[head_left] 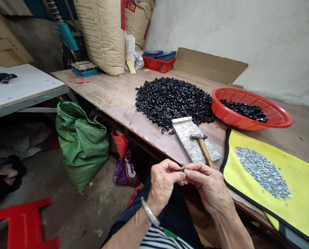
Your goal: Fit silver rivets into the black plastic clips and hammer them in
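- Left hand [161, 185]: thumb and forefinger pinch one end of a small dark part [181, 170]; a silver bracelet [150, 212] sits on the wrist behind it.
- Right hand [210, 185]: thumb and fingers close on the part's other end. The part lies between the two sets of fingertips, its shape mostly covered.
- Handling, in this inspector's judgement: a light, opposed pinch suits so small a piece; the fingers should leave its ends visible, and both hands would do better over the tabletop than at its edge (a dropped piece could reach the floor).
- Just beyond the right hand: a hammer [203, 147] on a grey slab [184, 135]. To its right: silvery pieces [263, 173] on a yellow cloth [303, 186]. Beyond both hands: a heap of black parts [172, 98].
- Markings, all well away from the left hand: printed lines on the tall sack [99, 34], lettering on the carton [6, 41] and on the purple bag [124, 173]. None is legible; no brand can be confirmed.
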`<action>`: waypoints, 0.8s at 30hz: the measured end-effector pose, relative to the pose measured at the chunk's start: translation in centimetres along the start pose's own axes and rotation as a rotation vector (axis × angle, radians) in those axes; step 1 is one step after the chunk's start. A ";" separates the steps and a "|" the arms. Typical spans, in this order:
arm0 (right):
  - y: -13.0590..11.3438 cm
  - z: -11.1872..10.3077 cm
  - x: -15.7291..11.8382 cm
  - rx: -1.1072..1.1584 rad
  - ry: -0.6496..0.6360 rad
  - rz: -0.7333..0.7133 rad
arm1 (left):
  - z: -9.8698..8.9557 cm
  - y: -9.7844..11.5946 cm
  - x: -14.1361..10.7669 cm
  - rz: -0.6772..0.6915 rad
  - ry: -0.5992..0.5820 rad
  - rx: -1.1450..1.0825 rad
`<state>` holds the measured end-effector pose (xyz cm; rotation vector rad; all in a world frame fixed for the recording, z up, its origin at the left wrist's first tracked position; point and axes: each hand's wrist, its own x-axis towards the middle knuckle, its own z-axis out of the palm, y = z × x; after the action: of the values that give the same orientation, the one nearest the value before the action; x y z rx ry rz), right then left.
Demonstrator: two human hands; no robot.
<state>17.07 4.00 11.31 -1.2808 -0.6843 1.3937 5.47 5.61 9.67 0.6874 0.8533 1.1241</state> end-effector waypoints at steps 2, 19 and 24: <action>0.0 0.2 -0.1 -0.005 0.029 -0.010 | -0.1 0.0 0.0 -0.009 -0.026 -0.018; -0.4 0.3 0.2 0.069 0.146 -0.010 | 0.3 0.6 0.3 -0.071 -0.111 -0.124; -0.3 1.1 0.1 0.115 0.188 -0.043 | 0.8 0.3 0.4 -0.058 -0.023 -0.099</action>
<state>16.14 4.49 11.83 -1.2795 -0.4939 1.2408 6.08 6.00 10.25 0.5891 0.7879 1.0972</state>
